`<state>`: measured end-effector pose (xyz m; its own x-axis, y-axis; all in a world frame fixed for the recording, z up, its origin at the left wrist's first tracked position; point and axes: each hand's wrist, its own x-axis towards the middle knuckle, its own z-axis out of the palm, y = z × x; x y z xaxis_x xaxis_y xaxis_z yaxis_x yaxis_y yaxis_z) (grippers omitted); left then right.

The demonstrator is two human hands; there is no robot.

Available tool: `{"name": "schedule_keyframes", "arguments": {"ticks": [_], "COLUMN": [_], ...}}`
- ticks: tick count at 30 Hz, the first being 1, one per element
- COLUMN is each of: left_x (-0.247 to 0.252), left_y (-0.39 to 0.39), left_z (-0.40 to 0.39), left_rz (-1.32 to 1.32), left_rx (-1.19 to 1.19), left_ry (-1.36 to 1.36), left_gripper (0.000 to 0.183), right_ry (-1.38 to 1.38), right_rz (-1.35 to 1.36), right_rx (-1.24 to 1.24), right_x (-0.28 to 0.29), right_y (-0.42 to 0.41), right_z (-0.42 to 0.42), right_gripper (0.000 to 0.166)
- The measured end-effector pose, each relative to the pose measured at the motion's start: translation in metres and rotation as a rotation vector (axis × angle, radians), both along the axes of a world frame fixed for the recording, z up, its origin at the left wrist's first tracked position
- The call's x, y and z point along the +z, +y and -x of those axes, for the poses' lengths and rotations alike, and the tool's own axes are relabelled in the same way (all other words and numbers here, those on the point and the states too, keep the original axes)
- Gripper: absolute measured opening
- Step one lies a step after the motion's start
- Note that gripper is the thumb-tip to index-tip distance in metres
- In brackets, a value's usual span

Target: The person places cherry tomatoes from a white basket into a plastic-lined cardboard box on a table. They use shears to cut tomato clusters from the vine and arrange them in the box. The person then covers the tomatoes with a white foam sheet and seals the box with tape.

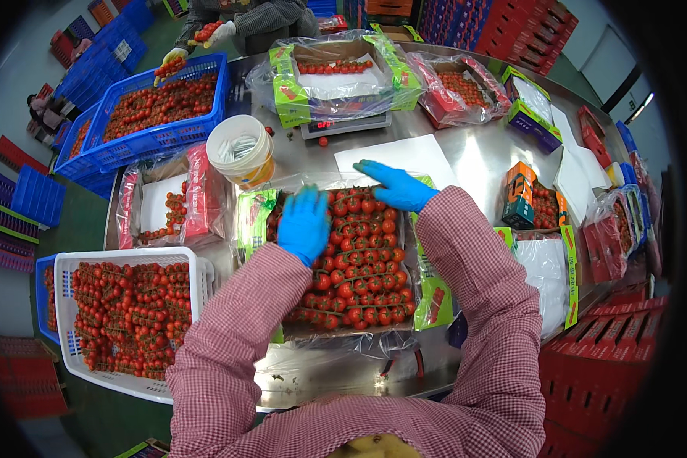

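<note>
In front of me, an open green-sided cardboard box [433, 295] lined with clear plastic film [372, 345] is filled with rows of red cherry tomatoes on the vine [358, 260]. My left hand [304, 224], in a blue glove, lies flat over the tomatoes at the box's left side, palm down and hidden. At the far right corner is my right hand [398, 186], also blue-gloved, with its fingers stretched to the left and the thumb side low by the tomatoes. No object shows in either hand. A white paper sheet [403, 157] lies just beyond the box.
On my left stands a white basket [199, 286] of vine tomatoes. A white bucket [213, 157] and a blue crate [220, 94] are farther off. Another box rests on a scale [346, 127]. A co-worker's gloved hands [220, 34] hold tomatoes. Red cartons [601, 366] stand on the right.
</note>
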<state>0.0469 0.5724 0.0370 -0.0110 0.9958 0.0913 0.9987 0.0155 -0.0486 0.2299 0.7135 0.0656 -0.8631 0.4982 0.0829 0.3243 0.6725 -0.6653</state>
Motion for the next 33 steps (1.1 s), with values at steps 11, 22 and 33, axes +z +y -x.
{"name": "schedule_keyframes", "arguments": {"ticks": [11, 22, 33], "left_x": [-0.038, 0.007, -0.047], "left_y": [-0.02, -0.113, -0.388], "left_z": [-0.081, -0.094, 0.221], "left_rz": [-0.061, -0.436, 0.33], "left_rx": [-0.286, -0.27, 0.039], "left_ry": [-0.407, -0.584, -0.167], "left_gripper": [0.061, 0.054, 0.026], "right_ry": [-0.475, -0.217, 0.225], "right_rz": [-0.322, -0.216, 0.073], "right_rx": [-0.228, -0.238, -0.515], "right_x": [-0.024, -0.054, -0.011], "right_y": [-0.024, -0.025, -0.104], "right_z": [-0.011, 0.051, 0.058], "right_gripper": [0.018, 0.052, 0.049]}}
